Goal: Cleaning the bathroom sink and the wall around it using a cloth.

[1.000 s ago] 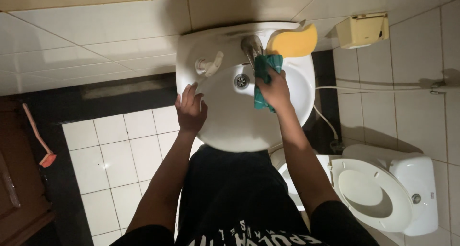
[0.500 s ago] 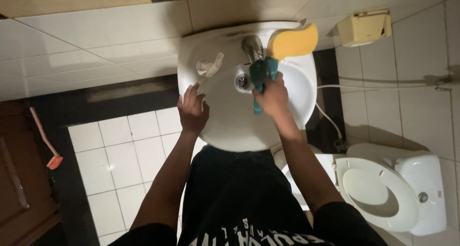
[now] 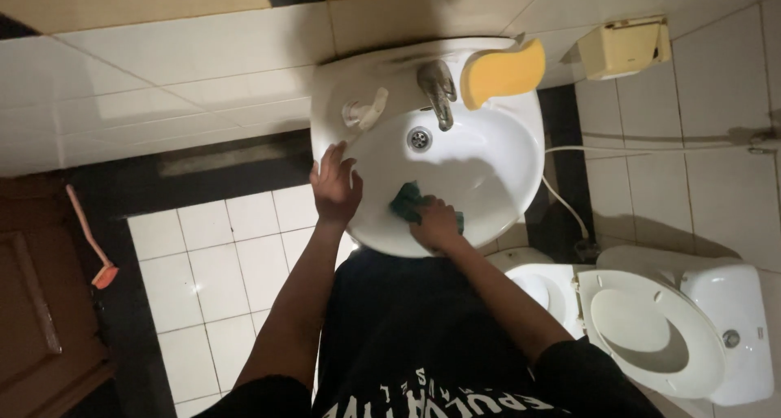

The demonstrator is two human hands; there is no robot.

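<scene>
A white wash basin (image 3: 496, 166) hangs on the tiled wall, with a metal tap (image 3: 437, 88) at its back and a drain (image 3: 418, 138) below the tap. My right hand (image 3: 435, 225) presses a teal cloth (image 3: 407, 201) against the inside of the bowl near its front rim. My left hand (image 3: 334, 186) rests flat on the basin's left rim, fingers spread, holding nothing. A yellow sponge (image 3: 503, 71) lies on the back right ledge and a white soap piece (image 3: 366, 110) on the back left ledge.
A white toilet (image 3: 651, 328) with its lid raised stands to the right. A hose (image 3: 569, 210) runs along the wall beside the basin. A beige box (image 3: 625, 48) is mounted on the wall. An orange brush (image 3: 93, 243) lies by a wooden door (image 3: 41, 320) at left.
My right hand has carried the teal cloth from the tap and drain area down to the front of the bowl. My left hand stays on the left rim.
</scene>
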